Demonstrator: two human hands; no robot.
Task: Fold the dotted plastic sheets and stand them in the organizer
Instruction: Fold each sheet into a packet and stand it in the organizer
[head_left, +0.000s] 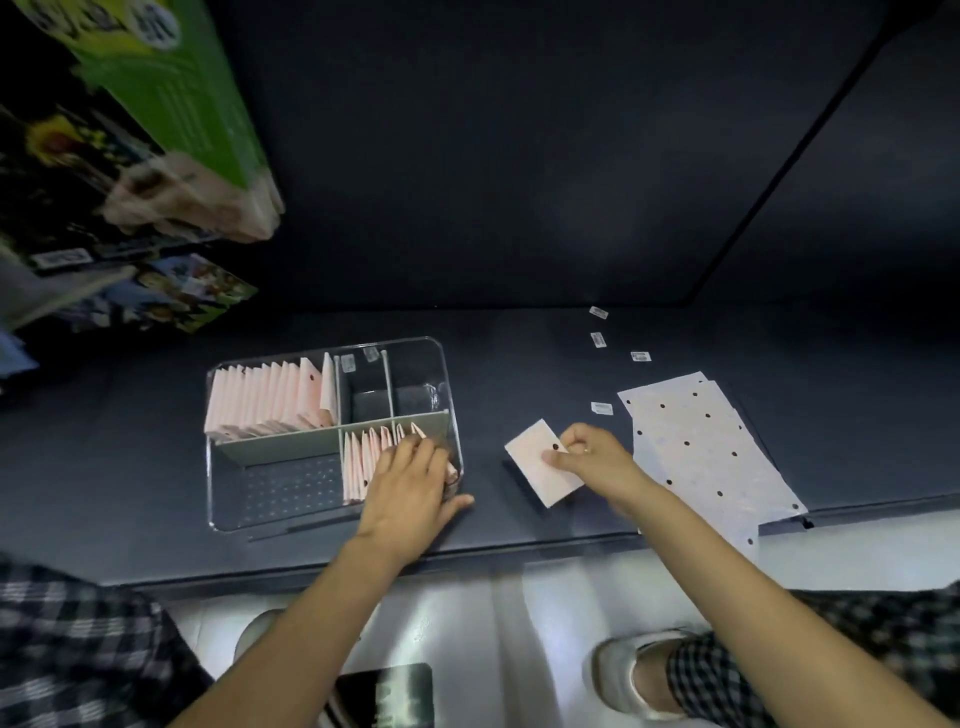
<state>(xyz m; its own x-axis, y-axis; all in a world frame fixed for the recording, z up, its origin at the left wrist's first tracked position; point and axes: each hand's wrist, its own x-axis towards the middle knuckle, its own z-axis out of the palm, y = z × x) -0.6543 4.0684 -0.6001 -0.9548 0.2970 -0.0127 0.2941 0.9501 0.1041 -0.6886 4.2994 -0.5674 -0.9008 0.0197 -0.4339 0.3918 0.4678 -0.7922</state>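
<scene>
A clear organizer (218, 467) with grey dividers sits on the dark table. Several folded pink sheets (265, 400) stand in its back left compartment, and several more folded sheets (358, 462) stand in the front right one. My left hand (415, 478) reaches into that front right compartment, fingers resting against the standing sheets, thumb outside the wall. My right hand (592, 452) pinches a folded pink dotted sheet (540, 467) just above the table, right of the organizer. A stack of flat dotted sheets (701, 447) lies further right.
Small white labels (598, 339) are scattered behind the flat sheets. Colourful boxes (166, 104) stand at the back left. The table's front edge (519, 551) runs just below my wrists. A dark phone (384, 693) lies below near my feet.
</scene>
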